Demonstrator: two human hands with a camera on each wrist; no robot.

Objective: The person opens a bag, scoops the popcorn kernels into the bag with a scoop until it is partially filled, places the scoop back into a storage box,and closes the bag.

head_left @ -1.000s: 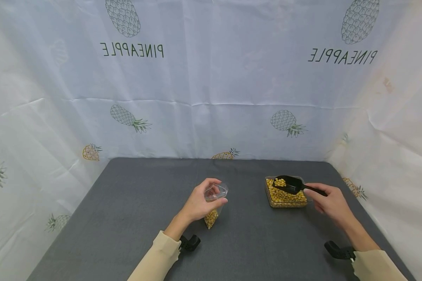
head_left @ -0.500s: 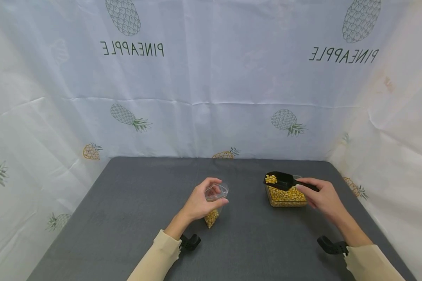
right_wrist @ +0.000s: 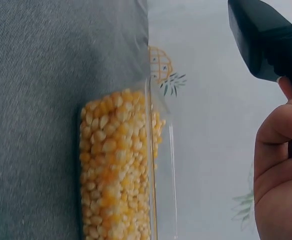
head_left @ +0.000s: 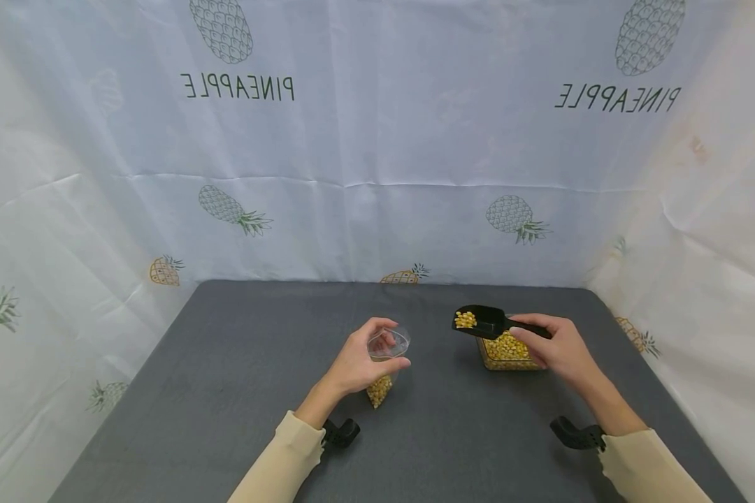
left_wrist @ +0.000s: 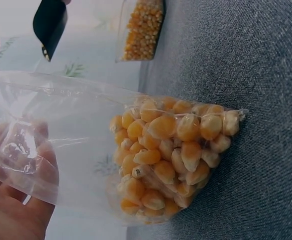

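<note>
Near the table's middle, my left hand (head_left: 360, 360) holds the mouth of a clear plastic bag (head_left: 386, 344) spread between thumb and fingers. Corn kernels (left_wrist: 161, 155) fill the lower part of the bag, whose bottom corner touches the table in the left wrist view. My right hand (head_left: 556, 346) grips the handle of a black scoop (head_left: 489, 323), which carries a small heap of kernels (head_left: 465, 319) toward its tip. The scoop is in the air, left of and above a clear rectangular container (right_wrist: 151, 165) of corn kernels. My right hand partly hides that container in the head view.
A dark grey cloth covers the table (head_left: 258, 377). Behind and beside it hangs a white curtain (head_left: 415, 140) printed with pineapples. A black wrist camera mount sits below each hand.
My right hand has moved left with the loaded scoop, from over the container to beyond its left edge. My left hand and the bag have stayed in place.
</note>
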